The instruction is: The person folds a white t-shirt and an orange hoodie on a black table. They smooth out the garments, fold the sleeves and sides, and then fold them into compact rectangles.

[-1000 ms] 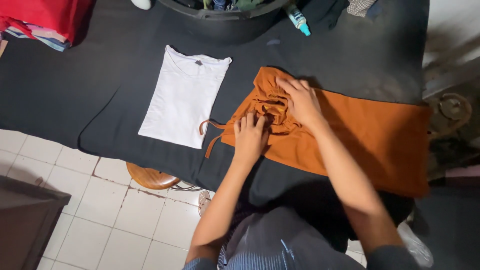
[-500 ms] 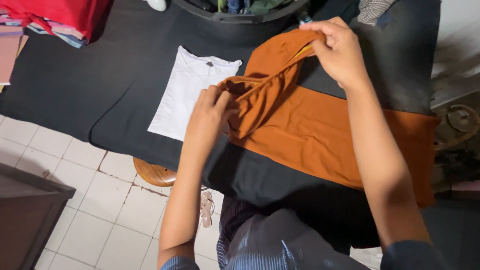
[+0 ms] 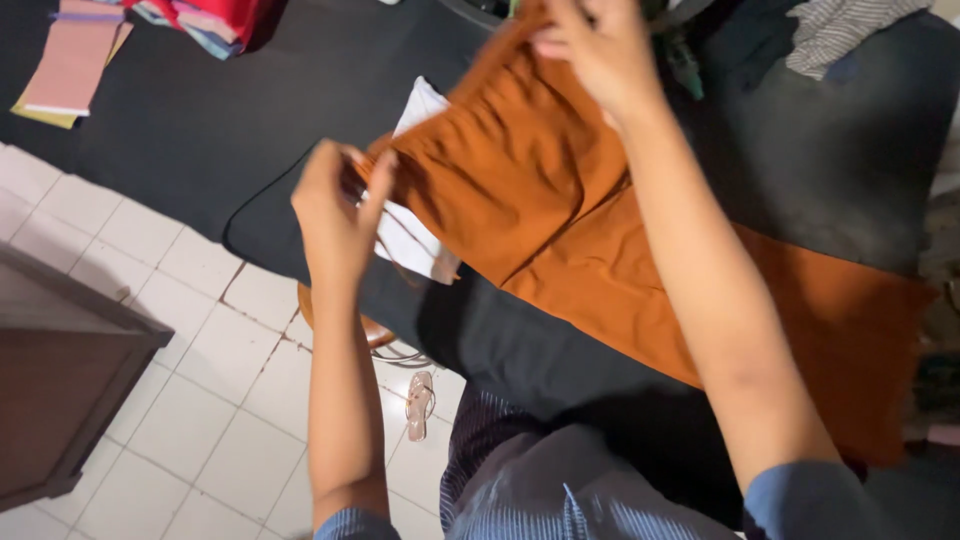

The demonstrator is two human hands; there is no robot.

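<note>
An orange garment (image 3: 560,210) with a gathered waistband is lifted at its waist end off the black-covered table (image 3: 240,140); its other end still lies flat on the cloth at the right. My left hand (image 3: 330,215) pinches one corner of the waistband. My right hand (image 3: 595,50) grips the other corner higher up, near the top edge of the view. A folded white T-shirt (image 3: 410,235) lies on the cloth, mostly hidden behind the raised garment.
Folded pink and red clothes (image 3: 75,60) sit at the table's far left. A striped grey cloth (image 3: 850,30) lies at the top right. A dark wooden cabinet (image 3: 60,370) stands on the white tiled floor (image 3: 200,400) beside a sandal (image 3: 418,400).
Both hands took the waistband and raised it off the table, spreading it apart. The garment now hangs in front of the white T-shirt. The view has shifted closer.
</note>
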